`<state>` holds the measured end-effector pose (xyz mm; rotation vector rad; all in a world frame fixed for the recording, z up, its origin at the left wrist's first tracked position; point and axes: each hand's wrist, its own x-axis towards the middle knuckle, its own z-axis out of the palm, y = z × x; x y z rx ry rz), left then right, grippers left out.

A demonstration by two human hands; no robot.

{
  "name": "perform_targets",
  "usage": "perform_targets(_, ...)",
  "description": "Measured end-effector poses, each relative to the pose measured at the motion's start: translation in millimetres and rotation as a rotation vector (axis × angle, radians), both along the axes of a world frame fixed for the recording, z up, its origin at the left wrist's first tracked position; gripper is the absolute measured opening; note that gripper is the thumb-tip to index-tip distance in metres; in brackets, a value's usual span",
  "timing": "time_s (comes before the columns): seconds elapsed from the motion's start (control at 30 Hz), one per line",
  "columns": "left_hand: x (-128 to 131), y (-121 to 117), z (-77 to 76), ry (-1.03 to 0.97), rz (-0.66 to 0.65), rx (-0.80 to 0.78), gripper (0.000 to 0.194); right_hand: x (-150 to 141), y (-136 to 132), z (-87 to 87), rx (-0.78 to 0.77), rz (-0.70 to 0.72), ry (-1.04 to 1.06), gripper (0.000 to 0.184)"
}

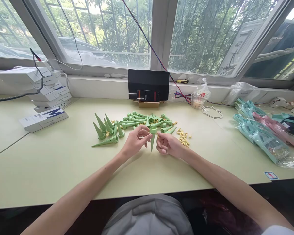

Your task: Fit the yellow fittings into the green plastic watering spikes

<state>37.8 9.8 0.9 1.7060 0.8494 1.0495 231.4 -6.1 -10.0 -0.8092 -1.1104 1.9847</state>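
Observation:
A green plastic watering spike point(152, 139) is held point down above the table, its wide ribbed collar on top. My left hand point(137, 140) is closed on it from the left, thumb and fingertips at the upper part. From the other side, my right hand point(171, 144) is pinched close to the collar on a small yellow plastic peg, mostly hidden by the fingertips. Beyond my hands lies a pile of similar green spikes point(137, 119), and to their left several stand on their collars point(100, 125). Loose yellow pegs point(184, 138) are scattered just past my right hand.
A phone point(148, 95) leans on a dark tablet point(148, 80) at the table's back. White boxes point(44, 119) are stacked at left. Bagged teal and pink items point(262, 127) lie at right, near a coiled white cable point(212, 112) and a plastic bag point(200, 96).

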Motion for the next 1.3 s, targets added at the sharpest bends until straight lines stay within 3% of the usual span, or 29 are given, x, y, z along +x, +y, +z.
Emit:
perform_targets(0.47,1.1,-1.6,4.8,-0.016,-0.020,-0.064,0.039,-0.1,-0.7,-1.1,0.052,0.020,-0.004,0.048)
perform_targets(0.93,0.5,1.0,2.5,-0.044,-0.031,-0.132,0.047,0.3,-1.4,-3.0,0.119,0.054,0.061,0.037)
perform_targets(1.3,-2.0,4.6,-0.8,-0.100,-0.101,-0.260,0.028,1.3,-1.3,-4.1,0.169,0.062,0.005,0.040)
